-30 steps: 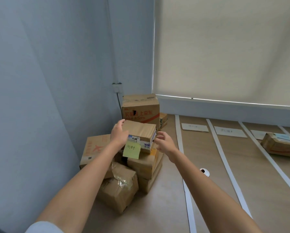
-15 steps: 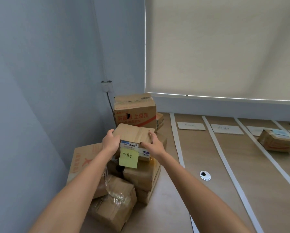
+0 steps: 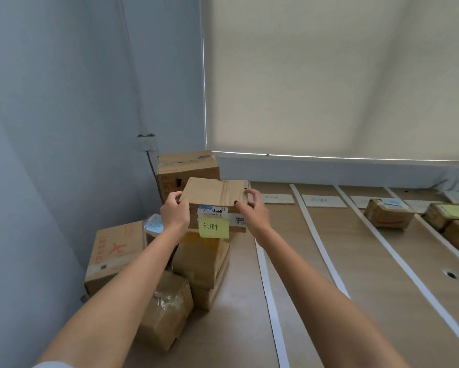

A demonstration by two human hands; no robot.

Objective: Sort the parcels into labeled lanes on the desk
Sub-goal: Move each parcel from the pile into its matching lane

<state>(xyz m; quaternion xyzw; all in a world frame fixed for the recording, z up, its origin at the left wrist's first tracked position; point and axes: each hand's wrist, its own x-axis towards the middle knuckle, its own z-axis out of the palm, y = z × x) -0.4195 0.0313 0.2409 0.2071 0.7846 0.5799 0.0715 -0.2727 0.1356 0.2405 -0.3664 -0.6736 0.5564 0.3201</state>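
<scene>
A small brown cardboard parcel (image 3: pixel 214 193) with a shipping label and a yellow sticky note (image 3: pixel 213 228) on its front is held above the pile of parcels (image 3: pixel 200 257) in the desk's left corner. My left hand (image 3: pixel 174 211) grips its left end and my right hand (image 3: pixel 251 211) grips its right end, fingers curled over the top edges. White tape strips (image 3: pixel 317 241) split the wooden desk into lanes, each with a white paper label (image 3: pixel 323 201) at the far end.
A tall printed box (image 3: pixel 187 168) stands behind the pile against the wall, and a flat box (image 3: pixel 115 254) leans at the left. Several sorted parcels (image 3: pixel 389 215) lie in the right lanes. A cable hole (image 3: pixel 450 274) sits in the desk at the right.
The parcel has come up off the pile, held by both hands. My right hand went from beside the parcel to gripping its right end. The view has turned right.
</scene>
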